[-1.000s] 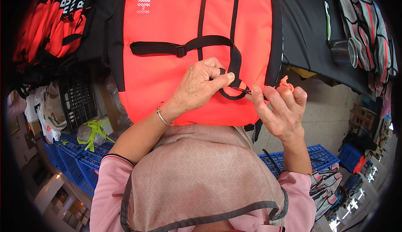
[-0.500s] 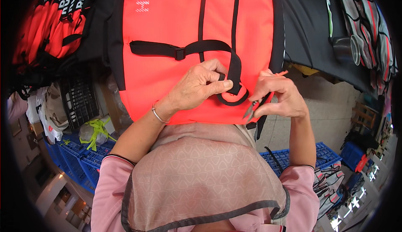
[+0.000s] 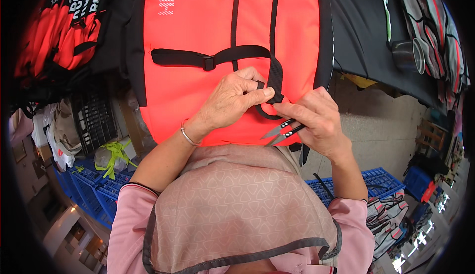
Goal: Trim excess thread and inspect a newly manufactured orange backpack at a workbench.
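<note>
A bright red-orange bag (image 3: 198, 22) with black side panels lies in front of me. Across it runs a black webbing strap (image 3: 237, 53) with a black plastic buckle (image 3: 208, 63). My left hand (image 3: 232, 98) pinches the strap's lower end between thumb and fingers. Close beside it, my right hand (image 3: 319, 120) has its thumb and forefinger at the strap's end. Thread snips (image 3: 282, 132) are tucked in the right hand, their blades apart and pointing down toward my apron. What the right fingertips grip at the strap is partly hidden.
Red and black bags (image 3: 64, 36) are piled at the far left. On the dark table at right lie a clear plastic cup (image 3: 409, 56) and a pale green-handled tool (image 3: 387, 19), beside grey pieces with red trim (image 3: 435, 22). Blue plastic crates (image 3: 381, 182) stand below.
My right hand has moved left to the strap end beside my left hand, and the snips have swung with it. The bag has shifted slightly left. My left hand keeps its pinch.
</note>
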Demonstrator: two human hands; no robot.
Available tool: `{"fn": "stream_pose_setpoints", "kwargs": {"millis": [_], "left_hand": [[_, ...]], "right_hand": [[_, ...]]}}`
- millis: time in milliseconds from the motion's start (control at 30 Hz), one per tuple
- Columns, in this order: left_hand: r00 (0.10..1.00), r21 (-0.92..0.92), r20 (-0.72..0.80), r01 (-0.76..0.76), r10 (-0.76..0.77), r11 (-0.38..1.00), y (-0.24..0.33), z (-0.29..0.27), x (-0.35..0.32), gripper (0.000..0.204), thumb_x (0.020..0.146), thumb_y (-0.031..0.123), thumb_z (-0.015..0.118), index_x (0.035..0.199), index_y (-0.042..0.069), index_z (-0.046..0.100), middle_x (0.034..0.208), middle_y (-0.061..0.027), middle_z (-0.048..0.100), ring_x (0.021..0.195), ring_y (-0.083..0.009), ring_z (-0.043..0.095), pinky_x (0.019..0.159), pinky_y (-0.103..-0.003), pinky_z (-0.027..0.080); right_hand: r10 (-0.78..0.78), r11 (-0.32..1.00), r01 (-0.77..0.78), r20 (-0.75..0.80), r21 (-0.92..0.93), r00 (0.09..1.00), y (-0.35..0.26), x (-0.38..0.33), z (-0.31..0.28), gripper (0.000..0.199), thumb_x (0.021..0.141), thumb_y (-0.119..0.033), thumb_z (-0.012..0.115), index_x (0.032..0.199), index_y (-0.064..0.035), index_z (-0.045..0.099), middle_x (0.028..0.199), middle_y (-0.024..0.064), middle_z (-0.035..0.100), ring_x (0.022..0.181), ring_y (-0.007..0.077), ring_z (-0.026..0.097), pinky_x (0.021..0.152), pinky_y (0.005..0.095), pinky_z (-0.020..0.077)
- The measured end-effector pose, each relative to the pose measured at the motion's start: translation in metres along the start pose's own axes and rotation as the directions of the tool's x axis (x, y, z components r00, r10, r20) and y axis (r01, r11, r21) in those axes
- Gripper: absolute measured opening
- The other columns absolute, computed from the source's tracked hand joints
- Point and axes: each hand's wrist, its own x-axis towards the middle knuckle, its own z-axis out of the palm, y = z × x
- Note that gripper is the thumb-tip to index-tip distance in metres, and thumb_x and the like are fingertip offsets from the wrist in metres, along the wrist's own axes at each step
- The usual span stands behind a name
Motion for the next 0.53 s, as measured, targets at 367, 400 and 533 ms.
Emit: {"fn": "stream_pose_setpoints", "kwargs": {"millis": [367, 400, 533], "left_hand": [[1.0, 0.036, 0.011, 0.003, -0.003, 0.999, -0.006, 0.0, 0.002, 0.05, 0.089, 0.027, 0.071, 0.058, -0.004, 0.048, 0.087, -0.0083, 0.057, 0.072, -0.0131, 0.05, 0.063, -0.031, 0.042], [1.0, 0.019, 0.009, 0.021, -0.021, 1.0, -0.006, 0.0, 0.003, 0.049, 0.089, 0.027, 0.071, 0.058, -0.004, 0.048, 0.087, -0.0082, 0.057, 0.072, -0.013, 0.05, 0.064, -0.031, 0.042], [0.999, 0.018, 0.025, 0.039, -0.04, 0.999, -0.004, -0.002, 0.003, 0.043, 0.089, 0.03, 0.071, 0.066, -0.005, 0.06, 0.089, -0.0072, 0.057, 0.076, -0.0138, 0.051, 0.067, -0.031, 0.043]], "right_hand": [[-0.315, 0.9, 0.333, 0.107, -0.28, 0.943, 0.005, 0.012, 0.007, 0.027, 0.072, -0.012, 0.073, 0.099, -0.0109, 0.076, 0.066, -0.0022, 0.034, 0.063, 0.0124, 0.044, 0.058, 0.0308, 0.0312], [-0.347, 0.881, 0.355, 0.083, -0.312, 0.934, 0.007, 0.011, 0.011, 0.025, 0.073, -0.014, 0.071, 0.098, -0.0103, 0.074, 0.069, -0.002, 0.037, 0.064, 0.0126, 0.044, 0.059, 0.0306, 0.032], [-0.263, 0.903, 0.264, 0.049, -0.338, 0.964, 0.014, 0.002, 0.029, 0.031, 0.073, -0.013, 0.072, 0.104, -0.0101, 0.07, 0.072, -0.0002, 0.04, 0.068, 0.0131, 0.048, 0.059, 0.0329, 0.0335]]}}
